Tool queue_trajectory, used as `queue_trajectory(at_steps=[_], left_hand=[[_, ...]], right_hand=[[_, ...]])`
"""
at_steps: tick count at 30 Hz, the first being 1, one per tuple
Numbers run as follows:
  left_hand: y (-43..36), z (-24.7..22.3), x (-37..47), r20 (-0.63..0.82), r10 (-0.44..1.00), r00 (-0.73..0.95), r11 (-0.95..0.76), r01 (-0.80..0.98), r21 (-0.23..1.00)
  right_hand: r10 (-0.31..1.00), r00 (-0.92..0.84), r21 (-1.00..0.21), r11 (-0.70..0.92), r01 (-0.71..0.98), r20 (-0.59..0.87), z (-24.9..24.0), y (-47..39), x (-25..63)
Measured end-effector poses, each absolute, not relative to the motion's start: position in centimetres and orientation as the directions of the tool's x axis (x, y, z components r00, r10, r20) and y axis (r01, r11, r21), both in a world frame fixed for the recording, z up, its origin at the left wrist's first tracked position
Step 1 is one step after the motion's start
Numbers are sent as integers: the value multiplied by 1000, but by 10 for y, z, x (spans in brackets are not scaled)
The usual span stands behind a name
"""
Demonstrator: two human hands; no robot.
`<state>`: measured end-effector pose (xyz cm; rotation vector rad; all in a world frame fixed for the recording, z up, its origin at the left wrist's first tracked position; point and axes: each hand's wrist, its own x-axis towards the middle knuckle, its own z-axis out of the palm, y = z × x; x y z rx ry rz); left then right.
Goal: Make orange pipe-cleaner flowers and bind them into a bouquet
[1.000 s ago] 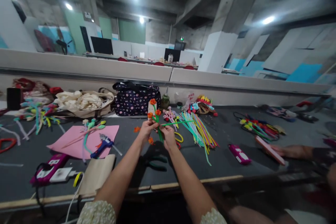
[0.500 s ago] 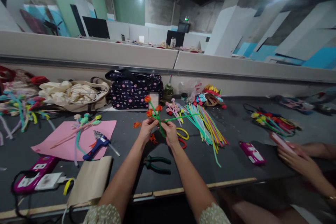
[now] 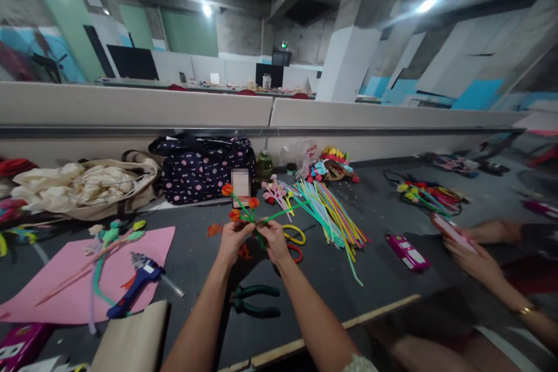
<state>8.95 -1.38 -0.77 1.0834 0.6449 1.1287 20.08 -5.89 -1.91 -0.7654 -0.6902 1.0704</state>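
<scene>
My left hand (image 3: 235, 239) pinches the green stems of several orange pipe-cleaner flowers (image 3: 253, 203), which stand up above my fingers. Close beside it, my right hand (image 3: 275, 238) is closed on the same bundle at the stems. A long green pipe cleaner (image 3: 285, 209) juts out to the right from between the fingertips; its exact path there is hidden. Orange fuzzy pieces (image 3: 214, 229) lie left of my left hand, with another orange piece (image 3: 244, 252) below the hands. Dark green-handled pliers (image 3: 257, 309) rest nearer me, between my forearms.
Scissors with looped handles (image 3: 294, 235) and a fan of pipe cleaners (image 3: 333, 215) lie to the right. Leftward, a glue gun (image 3: 137, 286) rests on pink paper (image 3: 56, 279). A patterned bag (image 3: 204, 168) stands behind. At right, another person's hands (image 3: 475, 256) hold a phone (image 3: 453, 232).
The view has swung to the right and tilted up, so the table's contents appear shifted left and mostly lower. Both hands keep their pinch on the flower stems, with little other visible change.
</scene>
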Motion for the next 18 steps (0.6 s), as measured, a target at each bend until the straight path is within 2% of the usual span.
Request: queue_trajectory(at_steps=[10,18], left_hand=[[-15,-11,90,49,965,259,71,-434,898],[-11,-20,87,77,956,282,40,-387,921]], right_hand=[[914,381,-869,298,-395,141,-28,-60,196],[914,375,-881,299,-366,154,-34,-59,196]])
